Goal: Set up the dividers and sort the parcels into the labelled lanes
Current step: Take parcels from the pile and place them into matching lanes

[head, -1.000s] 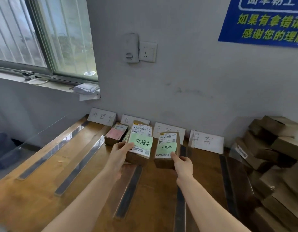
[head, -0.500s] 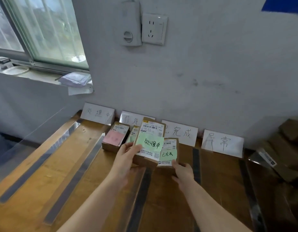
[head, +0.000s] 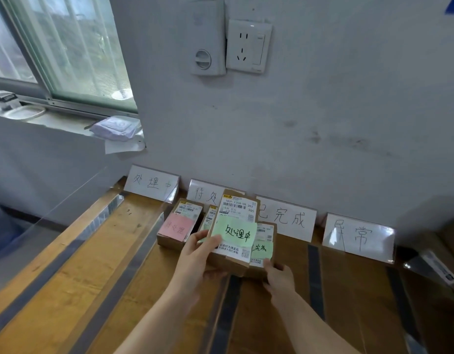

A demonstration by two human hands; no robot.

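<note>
A: Left hand (head: 195, 259)?
B: Grips the 处理中-note parcel (head: 233, 223), thumb on its top face. The parcel is raised off the bench (head: 93, 277) and tilted, in front of the 待处 card (head: 204, 195).
A: Right hand (head: 278, 278)?
B: Fingers (head: 280, 268) and thumb curl round the near end of the 已完成-note parcel (head: 263, 247). It's low, half hidden behind the first, just left of the 已完成 card (head: 284, 218). Can't tell if it's on the bench.
A: Others?
B: Pink-note parcel (head: 178, 226) lies on the bench beside them.

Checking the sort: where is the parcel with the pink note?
Head view, left of centre: the parcel sits by the wall, beside the left hand.
</note>
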